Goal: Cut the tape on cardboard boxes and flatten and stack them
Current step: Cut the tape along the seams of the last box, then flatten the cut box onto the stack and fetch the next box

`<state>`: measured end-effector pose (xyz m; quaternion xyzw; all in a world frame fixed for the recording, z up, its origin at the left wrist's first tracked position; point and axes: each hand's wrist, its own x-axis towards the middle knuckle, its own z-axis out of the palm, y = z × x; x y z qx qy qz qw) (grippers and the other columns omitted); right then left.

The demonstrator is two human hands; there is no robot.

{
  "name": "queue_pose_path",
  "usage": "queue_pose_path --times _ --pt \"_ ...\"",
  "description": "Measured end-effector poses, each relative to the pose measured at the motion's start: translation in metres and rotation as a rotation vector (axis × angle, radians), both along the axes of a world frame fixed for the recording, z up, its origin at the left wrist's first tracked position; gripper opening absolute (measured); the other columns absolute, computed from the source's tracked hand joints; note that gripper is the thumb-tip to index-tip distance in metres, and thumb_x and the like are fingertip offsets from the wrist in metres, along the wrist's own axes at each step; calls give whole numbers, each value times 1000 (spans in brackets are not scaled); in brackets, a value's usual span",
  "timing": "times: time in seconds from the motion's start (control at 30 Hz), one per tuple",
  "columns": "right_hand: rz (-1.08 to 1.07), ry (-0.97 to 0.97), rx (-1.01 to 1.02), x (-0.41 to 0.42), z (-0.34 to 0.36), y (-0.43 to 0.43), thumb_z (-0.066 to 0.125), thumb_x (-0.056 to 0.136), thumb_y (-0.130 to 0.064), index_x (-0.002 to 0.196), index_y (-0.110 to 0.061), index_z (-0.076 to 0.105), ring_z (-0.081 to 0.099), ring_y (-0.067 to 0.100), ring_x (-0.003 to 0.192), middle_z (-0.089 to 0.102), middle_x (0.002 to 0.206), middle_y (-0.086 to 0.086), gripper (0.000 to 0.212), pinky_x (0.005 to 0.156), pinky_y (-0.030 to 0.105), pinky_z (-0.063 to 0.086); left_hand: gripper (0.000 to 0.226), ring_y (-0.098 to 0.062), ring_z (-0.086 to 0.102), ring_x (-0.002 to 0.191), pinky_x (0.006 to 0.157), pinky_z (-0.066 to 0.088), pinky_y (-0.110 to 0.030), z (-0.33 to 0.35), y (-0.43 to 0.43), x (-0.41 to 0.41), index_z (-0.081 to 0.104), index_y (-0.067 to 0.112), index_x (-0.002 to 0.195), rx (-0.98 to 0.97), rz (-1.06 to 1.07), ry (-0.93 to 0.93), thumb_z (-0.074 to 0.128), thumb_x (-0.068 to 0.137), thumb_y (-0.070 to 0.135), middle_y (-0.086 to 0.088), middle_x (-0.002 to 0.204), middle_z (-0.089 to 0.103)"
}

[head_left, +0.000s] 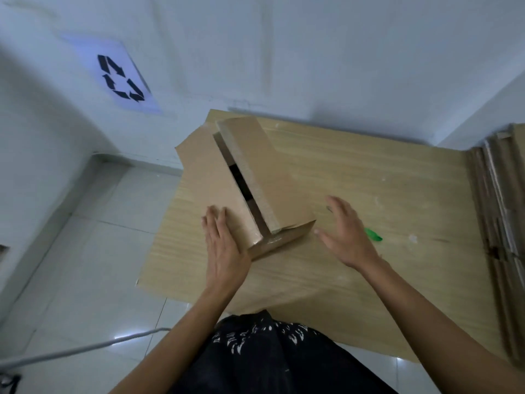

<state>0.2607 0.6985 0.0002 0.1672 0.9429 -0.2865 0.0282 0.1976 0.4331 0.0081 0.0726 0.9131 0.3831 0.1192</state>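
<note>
A brown cardboard box [216, 180] lies on the wooden table [369, 180], its top seam split into a dark gap between two flaps; the right flap stands raised. My left hand [224, 248] lies flat with straight fingers on the near left flap. Right of the box's near corner my right hand [345, 234] hovers with spread fingers and holds nothing. A green-handled cutter [373, 234] lies on the table just beyond my right hand, partly hidden by it.
A stack of flattened cardboard [502, 223] fills the table's right edge. A sheet with a recycling symbol [120, 78] hangs on the white wall at the left. Tiled floor [85, 251] lies left of the table, with a grey cable [71, 351] across it.
</note>
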Motion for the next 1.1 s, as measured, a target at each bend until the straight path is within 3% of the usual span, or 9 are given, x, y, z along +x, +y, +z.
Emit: queue_pose_path --times 0.13,0.2,0.4,0.53,0.6,0.7,0.9,1.0,1.1 --pt "210 84 -73 -39 11 -24 73 87 -40 153 -25 38 32 19 144 31 159 1 77 120 40 30 76 -6 17 151 121 24 -28 7 -1 4 17 16 161 166 100 58 60 98 10 0 167 13" --pt "117 174 -190 -47 10 -23 72 90 -36 145 -21 51 44 13 136 45 151 0 61 114 31 36 48 -1 50 125 96 47 -12 18 5 5 40 16 149 324 327 61 53 104 23 -6 144 47" --pt "-847 295 -1020 -58 8 -4 45 107 -32 112 -9 62 67 25 95 71 106 13 29 80 41 57 43 -21 69 108 76 62 -36 -4 -10 -8 58 16 131 946 1136 -394 71 94 34 -8 125 68" --pt "-1058 87 -1246 -56 -2 7 47 106 -28 118 -15 51 66 20 80 66 93 6 18 62 32 53 84 -30 60 120 96 56 -50 -17 -22 -12 38 13 136 630 1252 -482 90 74 35 -15 139 53" --pt "-1056 36 -1186 -58 -4 6 48 106 -31 110 -14 54 65 20 74 66 90 8 18 55 32 52 116 -34 36 142 113 40 -56 -16 -34 -21 16 24 156 288 1073 -327 92 70 34 -13 159 25" --pt "-999 -6 -865 -62 6 4 42 105 -45 85 -14 57 57 19 60 61 79 8 39 47 30 49 88 -31 12 154 120 19 -63 -10 -53 -41 26 36 156 -37 519 -27 78 86 24 1 168 8" --pt "-912 -24 -901 -33 26 -44 38 103 -53 109 -11 56 61 23 70 58 93 8 46 49 31 51 50 -14 -4 156 120 -19 -58 4 -37 -77 35 27 155 -404 -226 227 31 107 42 4 166 25" --pt "-807 -138 -988 -16 35 -84 46 102 -49 124 -18 45 68 26 88 59 111 7 37 63 40 62 62 -18 -6 157 119 -19 -58 4 -26 -90 18 18 160 -517 -387 142 23 106 49 -1 165 27" --pt "-732 -182 -1064 -18 37 -109 50 101 -49 127 -27 38 68 28 103 56 127 2 36 74 45 63 56 -20 17 153 120 -9 -64 7 -18 -98 37 16 151 -590 -462 91 29 106 49 -4 151 48"
